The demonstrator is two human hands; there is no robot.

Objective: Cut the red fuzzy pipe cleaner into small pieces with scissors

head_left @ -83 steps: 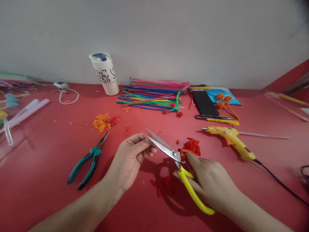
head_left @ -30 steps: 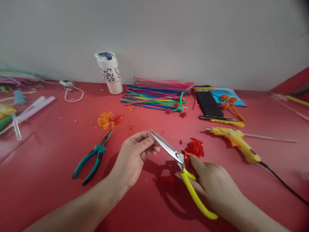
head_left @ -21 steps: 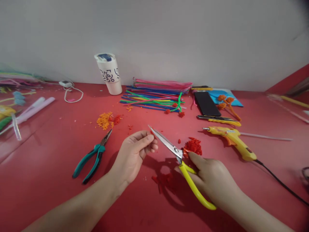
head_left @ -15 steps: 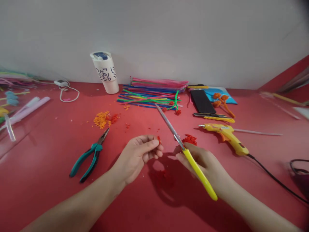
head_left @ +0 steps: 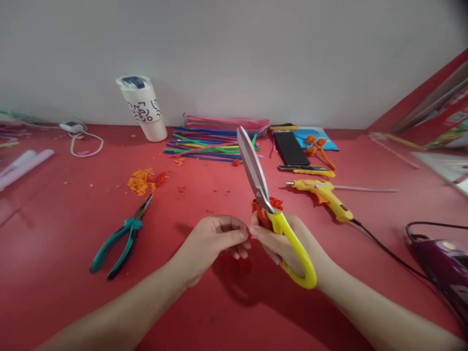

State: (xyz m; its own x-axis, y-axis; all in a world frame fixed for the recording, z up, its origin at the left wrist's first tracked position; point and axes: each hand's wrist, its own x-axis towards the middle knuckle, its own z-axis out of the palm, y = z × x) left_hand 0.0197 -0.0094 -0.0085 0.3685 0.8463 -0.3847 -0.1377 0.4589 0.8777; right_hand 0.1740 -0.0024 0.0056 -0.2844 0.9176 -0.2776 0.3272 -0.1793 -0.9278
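My right hand (head_left: 281, 241) grips yellow-handled scissors (head_left: 268, 204), whose closed blades point up and away from me. Its fingertips meet my left hand (head_left: 215, 241), which pinches a small red fuzzy piece (head_left: 249, 235) between thumb and fingers. Red trimmings (head_left: 237, 263) lie on the red table (head_left: 54, 234) just under both hands. A small red fluffy heap (head_left: 276, 202) sits behind the scissors' pivot, partly hidden by them.
Teal pliers (head_left: 119, 239) lie left of my hands. A yellow glue gun (head_left: 325, 195) with a black cord lies at right, beside a purple device (head_left: 438, 256). Behind are coloured pipe cleaners (head_left: 208, 144), a white tumbler (head_left: 142, 108), a phone (head_left: 291, 147) and orange scraps (head_left: 141, 180).
The scissors closed and swung from lying low and leftward to pointing up and away. My hands came together, fingertips touching. The view shifted right, revealing the purple device.
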